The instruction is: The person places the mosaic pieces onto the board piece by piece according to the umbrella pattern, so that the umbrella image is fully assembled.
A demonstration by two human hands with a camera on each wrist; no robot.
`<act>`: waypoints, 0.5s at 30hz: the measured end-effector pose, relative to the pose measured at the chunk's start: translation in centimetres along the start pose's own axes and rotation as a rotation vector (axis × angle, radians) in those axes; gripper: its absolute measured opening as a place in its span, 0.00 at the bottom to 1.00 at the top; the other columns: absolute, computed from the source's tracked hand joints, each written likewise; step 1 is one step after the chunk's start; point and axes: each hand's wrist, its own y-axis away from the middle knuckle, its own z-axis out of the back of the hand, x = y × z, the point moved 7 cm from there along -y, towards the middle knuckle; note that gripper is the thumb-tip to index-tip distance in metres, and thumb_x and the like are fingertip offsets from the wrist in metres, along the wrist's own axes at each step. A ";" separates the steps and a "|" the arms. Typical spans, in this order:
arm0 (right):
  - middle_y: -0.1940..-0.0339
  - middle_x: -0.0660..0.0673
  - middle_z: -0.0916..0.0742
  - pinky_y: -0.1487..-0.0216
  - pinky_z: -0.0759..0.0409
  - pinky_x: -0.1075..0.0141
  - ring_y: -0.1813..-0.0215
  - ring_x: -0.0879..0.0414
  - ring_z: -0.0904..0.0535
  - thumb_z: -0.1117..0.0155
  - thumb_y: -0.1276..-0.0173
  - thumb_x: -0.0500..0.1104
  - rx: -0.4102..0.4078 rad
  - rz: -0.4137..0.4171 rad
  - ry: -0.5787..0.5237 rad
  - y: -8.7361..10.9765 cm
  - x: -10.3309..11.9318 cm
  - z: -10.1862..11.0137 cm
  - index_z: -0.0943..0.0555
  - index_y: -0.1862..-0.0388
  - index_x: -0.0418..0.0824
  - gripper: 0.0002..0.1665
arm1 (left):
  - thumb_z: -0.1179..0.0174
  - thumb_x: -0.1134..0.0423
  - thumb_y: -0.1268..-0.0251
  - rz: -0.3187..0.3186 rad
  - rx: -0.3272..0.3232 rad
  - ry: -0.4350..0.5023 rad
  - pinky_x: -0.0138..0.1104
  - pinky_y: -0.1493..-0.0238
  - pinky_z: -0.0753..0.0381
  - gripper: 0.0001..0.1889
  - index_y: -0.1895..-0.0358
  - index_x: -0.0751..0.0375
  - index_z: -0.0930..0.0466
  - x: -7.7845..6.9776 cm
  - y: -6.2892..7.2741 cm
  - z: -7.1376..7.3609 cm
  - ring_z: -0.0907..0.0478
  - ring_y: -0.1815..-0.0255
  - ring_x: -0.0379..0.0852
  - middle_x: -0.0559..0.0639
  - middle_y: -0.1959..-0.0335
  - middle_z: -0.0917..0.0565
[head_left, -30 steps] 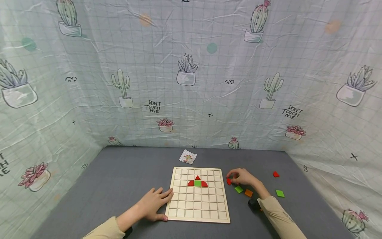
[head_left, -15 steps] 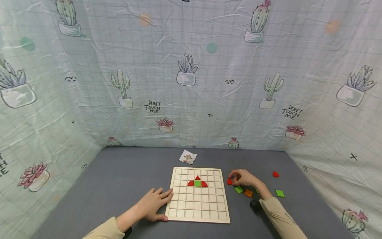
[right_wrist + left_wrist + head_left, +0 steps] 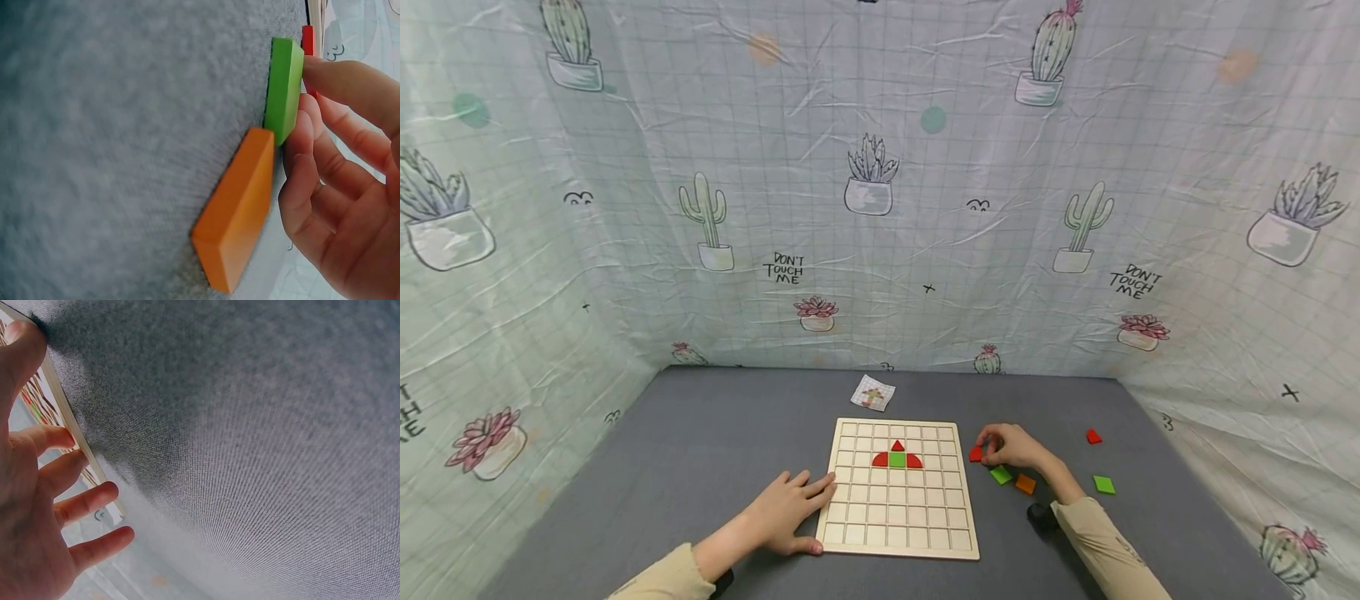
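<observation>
A pale wooden grid board (image 3: 887, 521) lies on the grey table. On it, a red triangle tile (image 3: 897, 446) sits above a green square tile (image 3: 897, 459) with a red curved tile on each side. My left hand (image 3: 788, 510) rests at the board's left edge, fingers spread and thumb at the near corner. Right of the board, my right hand (image 3: 1012, 446) pinches a small red tile (image 3: 976, 453) between thumb and fingers; the fingers partly hide it. In the right wrist view a green tile (image 3: 284, 90) stands just in front of the thumb, with an orange tile (image 3: 234, 212) nearer.
Farther right lie another red tile (image 3: 1093, 437) and a green square tile (image 3: 1103, 485). A small paper card (image 3: 872, 393) with a printed coloured pattern is behind the board. A cactus-print curtain (image 3: 880, 250) surrounds the table's back and sides.
The red tile at my right fingertips has turned and now shows a pointed top. My right hand has shifted slightly right; my left hand has stayed put.
</observation>
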 end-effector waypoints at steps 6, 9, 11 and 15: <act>0.76 0.45 0.18 0.75 0.30 0.70 0.78 0.64 0.28 0.36 0.46 0.36 -0.032 0.033 -0.011 0.0 0.4 0.0 0.25 0.62 0.34 0.13 | 0.57 0.27 0.51 -0.005 -0.007 -0.017 0.38 0.61 0.35 0.44 0.34 0.52 0.40 0.1 0.0 0.0 0.31 0.50 0.46 0.48 0.35 0.35; 0.76 0.45 0.18 0.74 0.29 0.70 0.77 0.64 0.27 0.36 0.46 0.36 -0.035 0.045 -0.026 0.1 0.9 -0.1 0.25 0.62 0.33 0.13 | 0.57 0.27 0.51 -0.007 -0.009 -0.021 0.38 0.61 0.35 0.44 0.34 0.52 0.40 0.0 0.0 0.0 0.31 0.50 0.47 0.48 0.35 0.34; 0.76 0.45 0.18 0.74 0.29 0.70 0.77 0.64 0.26 0.36 0.46 0.36 -0.034 0.041 -0.048 0.0 1.2 -0.3 0.25 0.62 0.33 0.13 | 0.56 0.28 0.51 -0.006 -0.007 -0.019 0.38 0.62 0.35 0.43 0.34 0.52 0.40 0.0 0.0 0.0 0.31 0.50 0.47 0.48 0.35 0.34; 0.76 0.45 0.18 0.74 0.28 0.69 0.76 0.58 0.24 0.35 0.46 0.37 -0.028 0.035 -0.081 -0.2 2.0 -0.7 0.25 0.61 0.34 0.14 | 0.56 0.28 0.51 -0.004 -0.003 -0.020 0.37 0.62 0.36 0.43 0.34 0.52 0.40 0.0 0.0 -0.1 0.31 0.51 0.46 0.47 0.35 0.34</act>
